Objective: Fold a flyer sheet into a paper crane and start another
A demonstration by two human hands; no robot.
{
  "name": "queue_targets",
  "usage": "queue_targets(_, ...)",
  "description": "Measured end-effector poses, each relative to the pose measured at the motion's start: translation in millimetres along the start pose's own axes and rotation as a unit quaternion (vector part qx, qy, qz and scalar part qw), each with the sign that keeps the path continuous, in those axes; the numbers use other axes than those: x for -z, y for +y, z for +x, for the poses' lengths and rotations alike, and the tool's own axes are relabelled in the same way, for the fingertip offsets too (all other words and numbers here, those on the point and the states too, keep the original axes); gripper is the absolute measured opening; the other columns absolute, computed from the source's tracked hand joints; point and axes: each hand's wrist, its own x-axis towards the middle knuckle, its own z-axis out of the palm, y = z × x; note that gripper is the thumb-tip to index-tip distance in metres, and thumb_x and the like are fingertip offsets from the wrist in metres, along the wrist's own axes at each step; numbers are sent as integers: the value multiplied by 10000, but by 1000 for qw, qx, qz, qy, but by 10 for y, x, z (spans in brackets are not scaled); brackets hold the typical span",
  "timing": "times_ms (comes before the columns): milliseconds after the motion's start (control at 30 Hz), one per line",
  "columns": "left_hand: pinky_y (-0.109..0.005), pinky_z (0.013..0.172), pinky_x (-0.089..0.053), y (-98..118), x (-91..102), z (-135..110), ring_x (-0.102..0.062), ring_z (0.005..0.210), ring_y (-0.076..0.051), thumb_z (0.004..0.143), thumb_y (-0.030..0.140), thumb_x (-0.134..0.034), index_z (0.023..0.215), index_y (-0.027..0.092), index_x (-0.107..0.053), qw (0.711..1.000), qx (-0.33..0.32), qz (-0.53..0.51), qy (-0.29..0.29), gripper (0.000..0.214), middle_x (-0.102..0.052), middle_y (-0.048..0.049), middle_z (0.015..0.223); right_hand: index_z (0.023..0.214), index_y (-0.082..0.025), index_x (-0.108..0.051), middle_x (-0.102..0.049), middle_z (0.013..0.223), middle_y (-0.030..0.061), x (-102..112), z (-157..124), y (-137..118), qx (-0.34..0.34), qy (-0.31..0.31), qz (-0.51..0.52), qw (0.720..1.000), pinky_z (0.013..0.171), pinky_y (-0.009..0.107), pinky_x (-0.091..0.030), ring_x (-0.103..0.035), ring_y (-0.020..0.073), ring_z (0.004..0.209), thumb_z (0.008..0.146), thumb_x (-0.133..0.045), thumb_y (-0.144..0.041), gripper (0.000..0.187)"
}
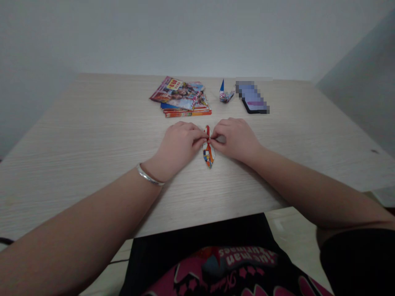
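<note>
A small piece of folded paper (209,157), narrow and pointed at its near end, lies between my hands, printed in orange, white, blue and yellow. From the left, my left hand (182,142) pinches its middle between thumb and forefinger. My right hand (236,139) grips the same spot from the other side, fingertips almost meeting the left ones. The fingertips cover part of the folds. Beyond my right hand stands a folded paper crane (226,96) with a blue upright point.
A stack of colourful printed leaflets (182,96) lies at the back of the pale wooden table (101,123). To the right of the crane rests a phone (253,98), its screen blurred. A wall (191,37) rises behind the table's far edge.
</note>
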Motion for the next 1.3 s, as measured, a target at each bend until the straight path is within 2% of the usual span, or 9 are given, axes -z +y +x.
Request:
queue_targets(167,-479,1031,-502,-25,-67,4,-661,1076,-296,999,271,-560,1067,149,-796,1000,18,-6,12,274,-764,-128,1090,910,-217,-772,-771,994,66,-63,15,113,-6,9,48,999,928,407,-408,-654,263,994,912,-703,-335,137)
queue_targets(400,-488,1130,-454,-107,-162,-3,-608,1235,-304,940,396,-679,1064,208,-800,997,40,-61,33,256,-696,-118,1272,847,-224,-754,-753,979,59,-196,32,281,0,14,101,995,963,401,-401,-641,257,1026,869,-771,-386,165)
queue_targets(567,-508,1162,-425,-84,-175,10,-603,1277,-306,973,325,-594,1072,207,-786,997,49,-58,18,246,-694,-118,1313,864,-234,-754,-735,1009,64,-196,33,300,7,12,87,996,993,419,-374,-611,264,1049,868,-784,-415,183)
queue_targets(800,-536,1180,-399,-54,-167,33,-592,1319,-333,937,355,-666,1064,225,-787,996,70,-49,15,218,-702,-109,1335,900,-219,-752,-726,1020,73,-198,52,308,8,-7,89,996,978,415,-367,-626,270,1065,865,-791,-419,207)
queue_targets(1033,-561,1173,-378,-61,-166,30,-581,1342,-348,944,354,-650,1105,229,-764,997,59,-42,13,234,-694,-107,1357,905,-242,-756,-726,1048,57,-234,48,341,-11,-2,100,995,1048,464,-325,-612,277,1077,844,-806,-472,243)
queue_targets(1167,-557,1176,-372,-78,-150,19,-603,1313,-334,941,362,-640,1201,229,-725,997,64,-48,17,304,-720,-100,1323,915,-231,-757,-746,1017,55,-244,78,382,5,8,129,992,1018,435,-364,-633,267,1066,843,-816,-446,234)
queue_targets(1300,-534,1170,-396,-107,-117,13,-599,1319,-334,950,376,-609,1202,207,-733,997,46,-56,12,327,-713,-117,1328,948,-208,-769,-775,1006,61,-233,102,423,49,9,165,985,1005,411,-420,-670,254,1039,849,-813,-378,202)
